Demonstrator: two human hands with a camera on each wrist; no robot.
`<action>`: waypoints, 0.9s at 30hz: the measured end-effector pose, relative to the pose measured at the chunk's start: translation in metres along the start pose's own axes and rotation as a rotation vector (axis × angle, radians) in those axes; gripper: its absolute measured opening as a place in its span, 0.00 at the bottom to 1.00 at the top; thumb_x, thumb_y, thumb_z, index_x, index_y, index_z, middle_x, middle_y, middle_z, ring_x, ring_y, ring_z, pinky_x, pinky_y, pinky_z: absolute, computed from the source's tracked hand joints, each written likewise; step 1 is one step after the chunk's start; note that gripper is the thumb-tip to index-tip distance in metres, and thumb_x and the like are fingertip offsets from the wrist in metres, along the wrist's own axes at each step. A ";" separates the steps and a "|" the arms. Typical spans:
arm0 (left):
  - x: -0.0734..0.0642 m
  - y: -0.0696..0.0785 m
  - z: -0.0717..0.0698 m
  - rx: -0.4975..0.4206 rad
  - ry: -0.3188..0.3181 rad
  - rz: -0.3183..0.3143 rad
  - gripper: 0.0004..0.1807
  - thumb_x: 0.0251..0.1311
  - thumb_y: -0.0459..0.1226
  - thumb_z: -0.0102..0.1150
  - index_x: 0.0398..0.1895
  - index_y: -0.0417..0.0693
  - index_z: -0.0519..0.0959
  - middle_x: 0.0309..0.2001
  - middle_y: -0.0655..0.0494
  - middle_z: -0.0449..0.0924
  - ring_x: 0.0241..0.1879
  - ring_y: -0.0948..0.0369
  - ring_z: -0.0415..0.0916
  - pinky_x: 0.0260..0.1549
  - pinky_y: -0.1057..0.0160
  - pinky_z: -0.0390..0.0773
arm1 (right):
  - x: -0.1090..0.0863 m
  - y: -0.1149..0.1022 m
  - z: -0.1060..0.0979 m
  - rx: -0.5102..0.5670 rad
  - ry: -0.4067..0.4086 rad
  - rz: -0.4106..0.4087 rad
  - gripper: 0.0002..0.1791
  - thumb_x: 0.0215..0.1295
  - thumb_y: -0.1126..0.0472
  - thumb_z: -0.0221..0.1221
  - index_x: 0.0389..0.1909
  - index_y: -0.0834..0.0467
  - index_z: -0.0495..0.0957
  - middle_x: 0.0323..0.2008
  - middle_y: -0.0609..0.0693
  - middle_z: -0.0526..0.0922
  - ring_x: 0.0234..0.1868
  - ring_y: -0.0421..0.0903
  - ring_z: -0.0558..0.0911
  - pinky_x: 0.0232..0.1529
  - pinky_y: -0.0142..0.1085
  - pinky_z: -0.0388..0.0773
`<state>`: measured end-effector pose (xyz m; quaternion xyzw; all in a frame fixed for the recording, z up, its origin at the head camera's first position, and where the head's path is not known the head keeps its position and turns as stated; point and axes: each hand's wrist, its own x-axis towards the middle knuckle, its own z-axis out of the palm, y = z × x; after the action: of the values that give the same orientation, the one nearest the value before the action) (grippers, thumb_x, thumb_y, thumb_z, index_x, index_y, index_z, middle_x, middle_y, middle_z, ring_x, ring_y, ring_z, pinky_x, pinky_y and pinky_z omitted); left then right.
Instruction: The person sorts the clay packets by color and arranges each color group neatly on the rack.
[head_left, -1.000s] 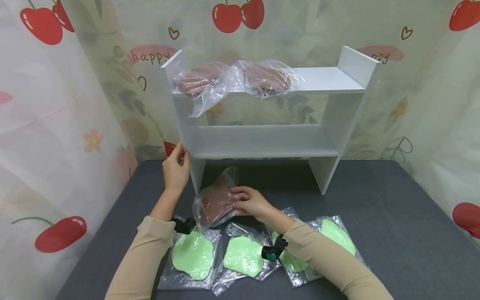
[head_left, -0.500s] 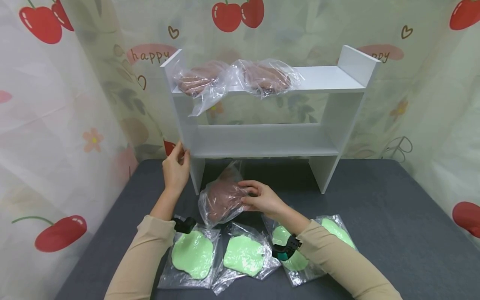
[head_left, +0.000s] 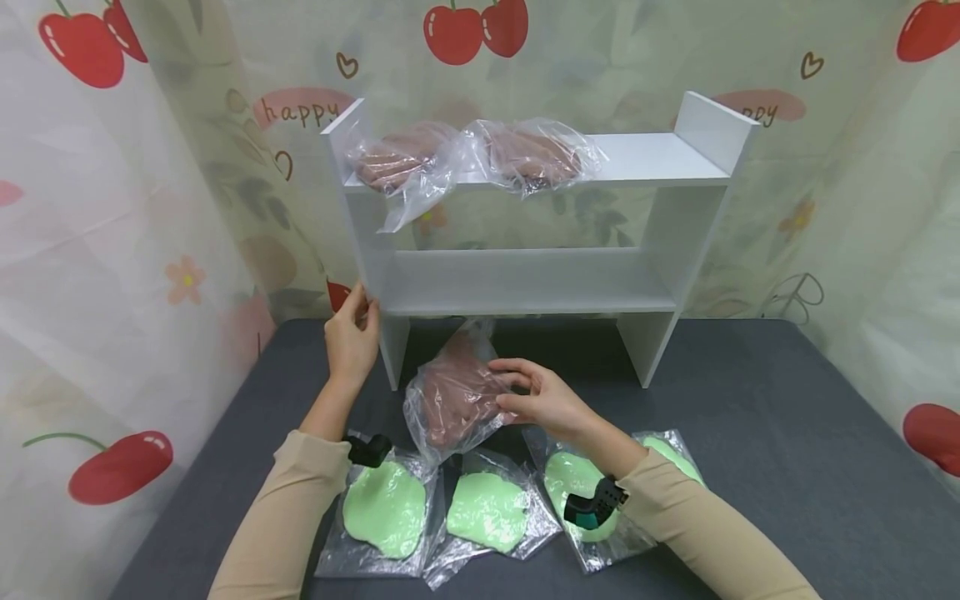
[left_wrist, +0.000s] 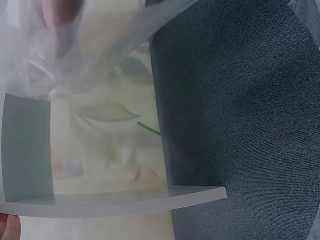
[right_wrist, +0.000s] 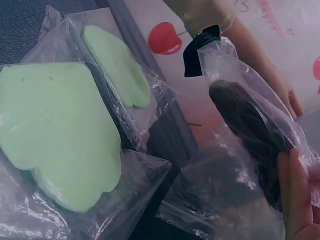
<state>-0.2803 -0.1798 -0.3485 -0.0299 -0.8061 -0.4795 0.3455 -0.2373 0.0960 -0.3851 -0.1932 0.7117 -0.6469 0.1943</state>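
Observation:
My left hand (head_left: 351,340) pinches the left side panel of a white two-tier shelf (head_left: 525,283), just below its middle board. In the left wrist view, that hand's fingertips (left_wrist: 10,227) show at the panel's edge. My right hand (head_left: 547,404) grips the right side of a clear plastic bag holding a flattened brown lump of clay or dough (head_left: 453,400), in front of the shelf's lower opening. From the right wrist, the bagged lump (right_wrist: 250,130) looks dark and stands on edge against the fingers (right_wrist: 295,195).
Two more bagged brown lumps (head_left: 401,158) (head_left: 532,158) lie on the top board, one bag hanging over its front edge. Below on the dark table (head_left: 787,467) are several bagged light-green slabs (head_left: 487,510). Cherry-printed curtains (head_left: 112,333) enclose the sides and back.
My right hand has moved to the right with the bagged brown lump, whose upper corner has risen slightly. The left hand stays put on the shelf's side panel.

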 end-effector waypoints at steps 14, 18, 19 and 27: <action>0.000 -0.001 0.000 0.005 -0.007 -0.001 0.24 0.64 0.31 0.51 0.64 0.48 0.70 0.53 0.41 0.79 0.49 0.49 0.80 0.44 0.49 0.80 | -0.021 -0.013 -0.005 0.030 -0.083 -0.103 0.30 0.63 0.64 0.57 0.65 0.61 0.61 0.51 0.51 0.75 0.36 0.39 0.82 0.34 0.33 0.82; 0.000 -0.001 0.000 0.004 -0.009 0.000 0.24 0.64 0.30 0.51 0.64 0.48 0.69 0.53 0.41 0.78 0.49 0.48 0.80 0.44 0.49 0.80 | -0.027 -0.015 -0.006 0.011 -0.096 -0.133 0.30 0.63 0.65 0.57 0.65 0.62 0.61 0.49 0.50 0.75 0.34 0.39 0.82 0.33 0.34 0.82; 0.000 -0.001 0.000 0.004 -0.010 0.001 0.24 0.64 0.30 0.51 0.64 0.48 0.69 0.53 0.41 0.79 0.49 0.48 0.80 0.44 0.49 0.80 | -0.029 -0.016 -0.006 0.009 -0.100 -0.137 0.30 0.63 0.64 0.58 0.65 0.63 0.61 0.49 0.50 0.75 0.34 0.39 0.82 0.33 0.34 0.83; 0.000 -0.001 0.000 0.002 -0.006 0.013 0.24 0.63 0.30 0.51 0.64 0.47 0.70 0.52 0.39 0.79 0.49 0.48 0.80 0.44 0.48 0.80 | -0.040 -0.021 -0.003 0.037 -0.119 -0.181 0.29 0.62 0.66 0.58 0.63 0.65 0.62 0.49 0.49 0.75 0.31 0.38 0.82 0.32 0.31 0.82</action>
<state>-0.2807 -0.1803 -0.3490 -0.0363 -0.8074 -0.4766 0.3460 -0.2047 0.1174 -0.3628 -0.2913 0.6665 -0.6621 0.1806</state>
